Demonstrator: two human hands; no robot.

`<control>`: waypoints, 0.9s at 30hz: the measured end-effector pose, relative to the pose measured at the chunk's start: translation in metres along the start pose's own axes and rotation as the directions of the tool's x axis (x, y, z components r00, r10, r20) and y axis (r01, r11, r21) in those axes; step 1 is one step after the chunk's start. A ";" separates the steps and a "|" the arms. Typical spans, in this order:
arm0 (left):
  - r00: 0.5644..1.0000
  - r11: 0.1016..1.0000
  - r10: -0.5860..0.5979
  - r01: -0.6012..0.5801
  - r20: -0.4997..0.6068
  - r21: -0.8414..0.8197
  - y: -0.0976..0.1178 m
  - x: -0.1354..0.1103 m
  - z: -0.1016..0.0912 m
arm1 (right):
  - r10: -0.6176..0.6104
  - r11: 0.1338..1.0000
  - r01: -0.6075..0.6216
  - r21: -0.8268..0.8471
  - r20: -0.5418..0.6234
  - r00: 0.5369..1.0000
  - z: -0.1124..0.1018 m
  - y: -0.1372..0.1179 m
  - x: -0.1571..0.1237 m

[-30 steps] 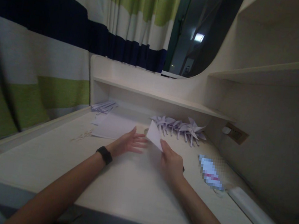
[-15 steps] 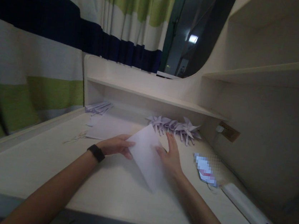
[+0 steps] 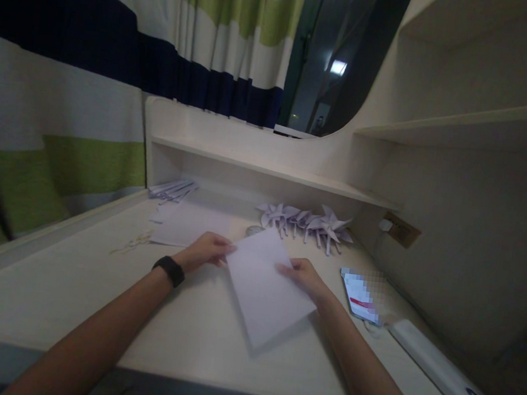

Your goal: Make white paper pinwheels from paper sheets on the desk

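A plain white sheet of paper is held tilted over the desk between both hands. My left hand, with a black band on the wrist, pinches the sheet's left corner. On the opposite edge my right hand grips the paper, thumb on top and the other fingers mostly hidden beneath. Behind the sheet lie several folded paper pinwheels in a row. A small round grey object shows partly past the sheet's far edge; its kind is unclear.
Back left are a stack of white paper, folded paper strips and thin pale strands. On the right lie a lit phone and a long white bar-shaped device. A low shelf runs along the back.
The sheet has turned and now shows a broader face toward me. My right hand, earlier spread open beside the sheet, has closed on its right edge. The left keeps its pinch.
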State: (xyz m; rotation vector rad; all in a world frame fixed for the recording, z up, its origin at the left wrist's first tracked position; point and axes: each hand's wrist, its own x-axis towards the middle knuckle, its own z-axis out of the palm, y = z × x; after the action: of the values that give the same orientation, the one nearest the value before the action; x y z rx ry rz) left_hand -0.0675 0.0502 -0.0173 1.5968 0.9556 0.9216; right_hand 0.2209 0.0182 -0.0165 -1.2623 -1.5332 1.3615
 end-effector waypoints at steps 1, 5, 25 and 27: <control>1.000 1.000 0.002 -0.002 -0.004 0.002 -0.001 0.001 0.000 | 0.001 1.000 -0.001 -0.003 0.012 1.000 -0.002 -0.001 0.000; 0.999 0.999 0.021 -0.019 0.050 -0.034 -0.003 0.002 0.000 | -0.017 0.997 0.012 0.070 0.069 0.997 -0.004 -0.003 -0.003; 0.989 0.946 -0.040 -0.009 -0.145 -0.324 -0.015 0.009 0.006 | -0.117 0.982 0.109 0.152 0.051 0.992 0.013 -0.005 -0.005; 0.969 0.938 -0.074 -0.013 -0.238 -0.348 -0.016 0.012 0.009 | -0.189 0.981 0.187 0.051 0.037 0.981 0.018 -0.003 -0.004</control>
State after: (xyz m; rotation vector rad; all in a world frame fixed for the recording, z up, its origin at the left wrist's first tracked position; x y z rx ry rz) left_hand -0.0571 0.0607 -0.0336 1.1827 0.9236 1.2156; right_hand 0.2039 0.0097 -0.0164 -1.0374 -1.5957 1.3010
